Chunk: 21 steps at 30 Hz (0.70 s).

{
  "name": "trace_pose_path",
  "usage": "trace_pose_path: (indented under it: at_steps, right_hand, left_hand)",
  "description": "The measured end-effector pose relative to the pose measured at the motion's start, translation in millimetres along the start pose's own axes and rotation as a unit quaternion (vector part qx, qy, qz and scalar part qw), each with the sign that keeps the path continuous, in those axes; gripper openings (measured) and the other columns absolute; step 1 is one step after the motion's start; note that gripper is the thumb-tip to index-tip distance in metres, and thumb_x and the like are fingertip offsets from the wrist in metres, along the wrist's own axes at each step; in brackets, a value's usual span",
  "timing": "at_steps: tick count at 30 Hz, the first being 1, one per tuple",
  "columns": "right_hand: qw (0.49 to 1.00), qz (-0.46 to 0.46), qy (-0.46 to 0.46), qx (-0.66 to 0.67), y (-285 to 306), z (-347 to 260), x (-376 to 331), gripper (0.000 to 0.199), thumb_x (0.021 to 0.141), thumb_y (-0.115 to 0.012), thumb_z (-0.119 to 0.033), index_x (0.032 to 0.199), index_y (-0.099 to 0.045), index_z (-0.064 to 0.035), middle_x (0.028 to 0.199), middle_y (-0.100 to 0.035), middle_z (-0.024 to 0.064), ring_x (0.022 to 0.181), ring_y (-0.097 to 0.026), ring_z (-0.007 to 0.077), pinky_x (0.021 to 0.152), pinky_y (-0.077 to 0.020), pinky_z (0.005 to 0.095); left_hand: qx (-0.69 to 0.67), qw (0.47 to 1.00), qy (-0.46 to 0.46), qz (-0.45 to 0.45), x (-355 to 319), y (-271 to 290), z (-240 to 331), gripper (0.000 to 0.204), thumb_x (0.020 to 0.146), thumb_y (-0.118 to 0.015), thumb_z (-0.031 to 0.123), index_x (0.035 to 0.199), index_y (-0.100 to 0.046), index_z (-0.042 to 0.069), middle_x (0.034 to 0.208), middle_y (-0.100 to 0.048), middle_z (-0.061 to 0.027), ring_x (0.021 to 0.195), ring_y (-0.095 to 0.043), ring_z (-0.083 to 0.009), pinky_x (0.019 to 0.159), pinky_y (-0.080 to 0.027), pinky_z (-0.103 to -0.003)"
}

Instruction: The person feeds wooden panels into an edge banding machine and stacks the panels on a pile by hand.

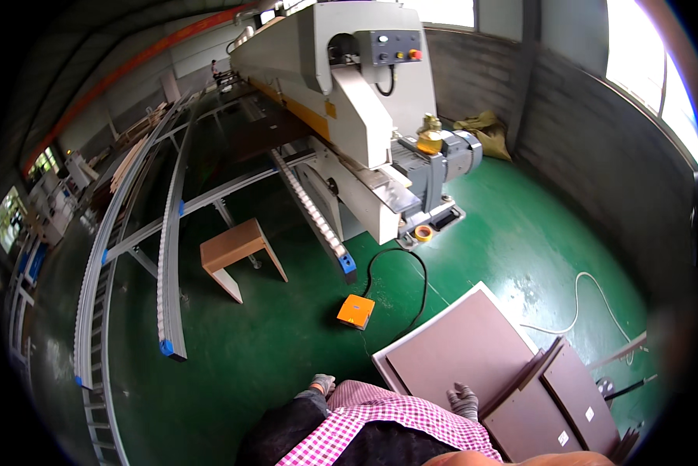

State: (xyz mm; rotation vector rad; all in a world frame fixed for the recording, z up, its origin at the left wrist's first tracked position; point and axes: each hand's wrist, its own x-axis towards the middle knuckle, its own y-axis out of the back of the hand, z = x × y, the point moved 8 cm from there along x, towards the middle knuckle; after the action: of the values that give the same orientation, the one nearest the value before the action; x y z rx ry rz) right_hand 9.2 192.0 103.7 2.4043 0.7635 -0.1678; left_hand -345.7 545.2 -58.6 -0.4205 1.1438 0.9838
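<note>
My left hand (324, 383), in a grey knit glove, hangs at my left side over the green floor. Its fingers are small in view and partly hidden, so whether they are curled is unclear. My right hand (464, 400), in a grey striped glove, has its fingers stretched out over the brown panel (442, 349) in front of me; nothing shows in it. Whether it touches the panel cannot be made out. That panel lies on a larger board with a pale edge. More dark brown panels (535, 412) are stacked to the right of my hand.
Ahead stands a long grey machine (356, 116) with a control box (395, 48) and motor (442, 159). An orange foot pedal (356, 311) with a black cable sits on the floor. A small brown stool (232, 247) and metal roller rails (172, 272) are left. A white cable (574, 311) trails right.
</note>
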Motion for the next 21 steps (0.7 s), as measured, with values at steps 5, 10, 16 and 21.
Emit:
trace_pose_path:
  at_steps: [5,10,16,21]
  right_hand:
    - [0.979,-0.189,-0.014,-0.077,-70.5,-49.5,19.4,0.049,0.085,-0.069,-0.031,0.124,-0.059,-0.0028,0.115,-0.066,0.0191,0.102,-0.065,0.0279,0.089,-0.0512,0.0351]
    - [0.936,-0.266,-0.003,-0.231,-124.4,-60.9,46.4,0.053,0.087,-0.062,-0.041,0.126,-0.059,-0.0047,0.121,-0.062,0.0192,0.115,-0.059,0.0343,0.098,-0.046,0.0394]
    - [0.923,-0.304,-0.025,-0.234,-161.3,-114.3,51.4,0.052,0.088,-0.061,-0.036,0.127,-0.057,-0.0031,0.122,-0.06,0.024,0.118,-0.055,0.0374,0.1,-0.0435,0.0401]
    - [0.886,-0.347,0.023,-0.307,-182.3,-94.7,70.7,0.044,0.091,-0.055,-0.035,0.128,-0.058,-0.0104,0.132,-0.055,0.0167,0.123,-0.052,0.034,0.105,-0.0403,0.0385]
  left_hand:
    - [-0.112,0.993,-0.027,-0.025,3.7,22.6,30.6,0.019,0.095,-0.054,0.025,0.091,-0.06,0.008,0.083,-0.066,-0.0072,0.072,-0.065,-0.0253,0.066,-0.053,-0.042]
    - [-0.202,0.974,-0.021,-0.1,61.5,52.7,17.7,0.024,0.096,-0.047,0.026,0.075,-0.049,0.015,0.064,-0.051,-0.0024,0.054,-0.051,-0.0223,0.049,-0.042,-0.041]
    - [-0.176,0.976,0.03,-0.121,144.4,91.2,-23.3,0.021,0.096,-0.049,0.029,0.089,-0.058,0.011,0.077,-0.064,-0.0078,0.06,-0.06,-0.0254,0.052,-0.048,-0.043]
    - [-0.074,0.997,0.019,-0.026,134.5,106.7,-1.3,0.019,0.095,-0.051,0.026,0.092,-0.062,0.012,0.081,-0.066,-0.0081,0.067,-0.065,-0.0249,0.055,-0.051,-0.042]
